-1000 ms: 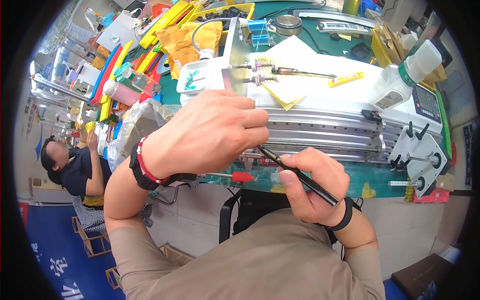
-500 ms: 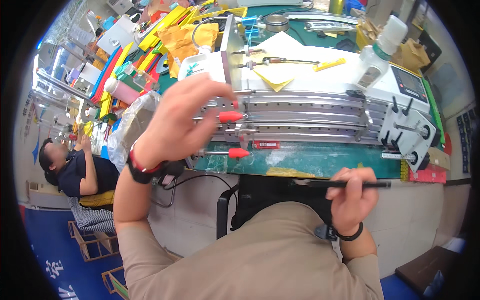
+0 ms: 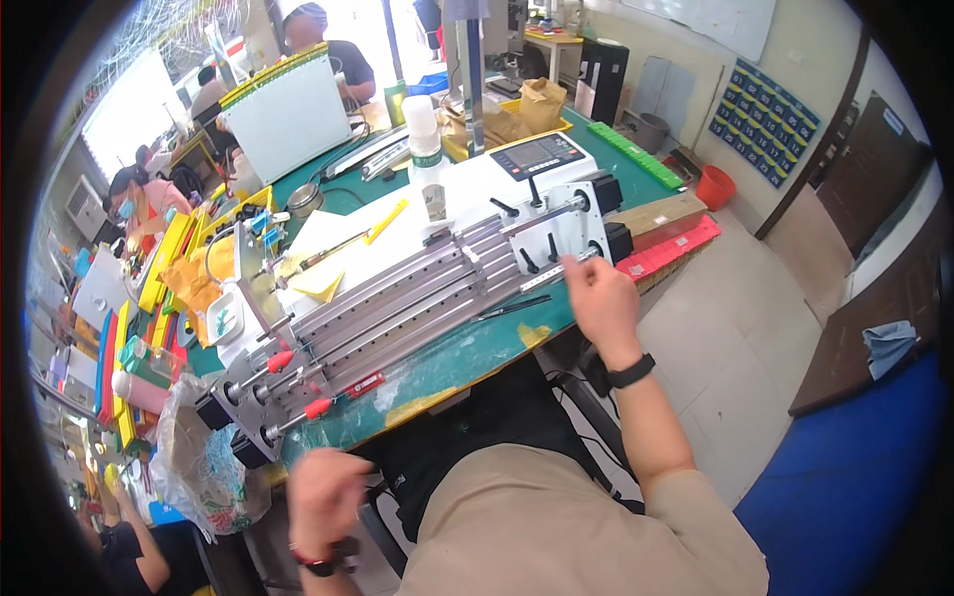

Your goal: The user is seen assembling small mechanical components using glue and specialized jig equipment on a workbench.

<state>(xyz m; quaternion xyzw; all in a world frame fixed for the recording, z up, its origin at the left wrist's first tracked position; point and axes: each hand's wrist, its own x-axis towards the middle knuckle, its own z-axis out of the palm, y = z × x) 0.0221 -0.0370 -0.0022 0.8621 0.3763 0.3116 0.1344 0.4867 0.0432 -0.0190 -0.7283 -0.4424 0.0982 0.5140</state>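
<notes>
While the right hand (image 3: pixel 603 301) sits at the right end of the twin-rail metal slide assembly (image 3: pixel 397 298), its fingers are curled in, thumb and index side right by the clear graduated rod (image 3: pixel 545 279) — can't tell if they pinch it or just sit against it. That rod runs along the front of the white end plate (image 3: pixel 569 230) with black clamp levers.

Left hand (image 3: pixel 326 489) is low, in front of the near edge of the green work mat (image 3: pixel 477 345), blurred, fingers loosely bent; can't tell if anything's in it.

Slim black pen-like tool (image 3: pixel 514 307) lies on the mat, just in front of the rails, between the hands and nearer the right one. Red stick (image 3: pixel 365 385) lies by the front rail further left; two rods at the left end carry red cone tips (image 3: pixel 318 408).

Behind the rails: white machine housing with a control panel (image 3: pixel 537 156), white bottle (image 3: pixel 427 184) with green band standing on it, yellow bar (image 3: pixel 387 222) nearby. Crumpled clear plastic bag (image 3: pixel 199 457) — left of the assembly.
</notes>
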